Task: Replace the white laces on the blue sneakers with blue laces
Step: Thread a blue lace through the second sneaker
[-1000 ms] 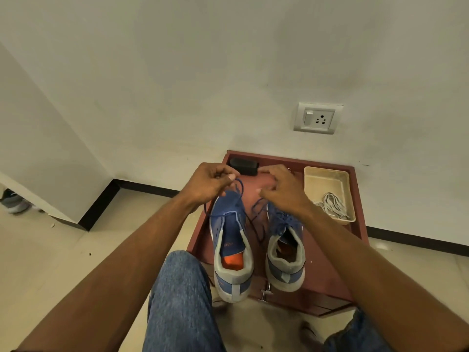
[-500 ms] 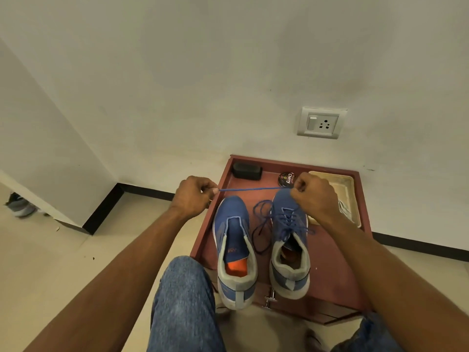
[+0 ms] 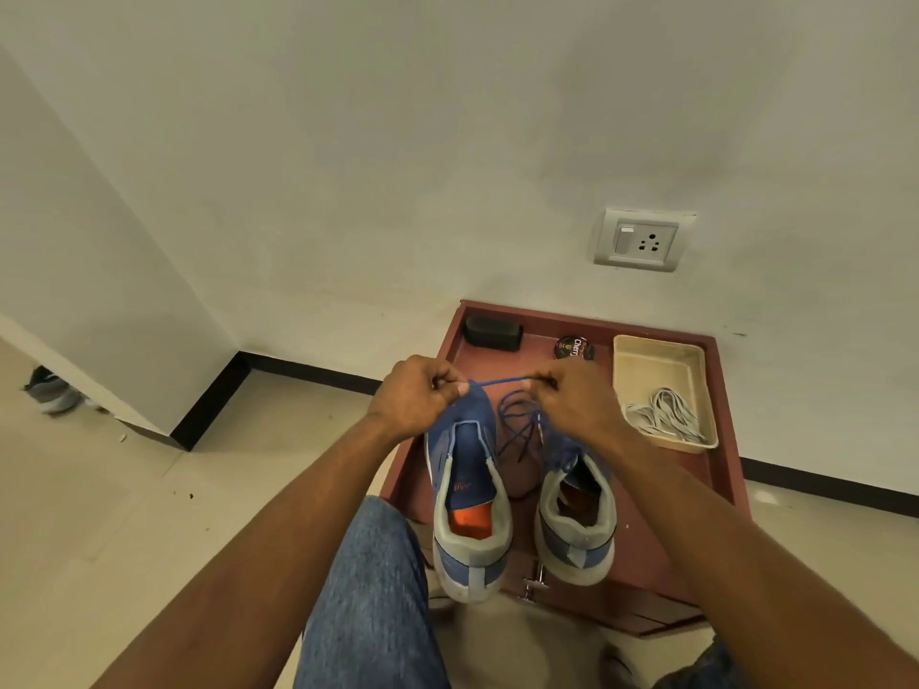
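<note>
Two blue sneakers with grey heels stand side by side on a low red-brown stand (image 3: pixel 696 494). The left sneaker (image 3: pixel 467 494) has no lace and shows an orange insole. The right sneaker (image 3: pixel 577 514) carries blue lacing. My left hand (image 3: pixel 417 395) and my right hand (image 3: pixel 577 400) each pinch a blue lace (image 3: pixel 502 381), which is stretched tight between them above the toes. The rest of the lace hangs in loops between the shoes. White laces (image 3: pixel 661 417) lie in a cream tray (image 3: pixel 656 355).
A black brush block (image 3: pixel 492 330) and a round shoe-polish tin (image 3: pixel 574 348) sit at the back of the stand, against the white wall. A socket plate (image 3: pixel 641 239) is on the wall above. My jeans-clad knee (image 3: pixel 368 589) is in front, on a tiled floor.
Both hands drew apart and pulled the blue lace taut, then came a little closer together. The view shifted slightly, and the cream tray now shows in full.
</note>
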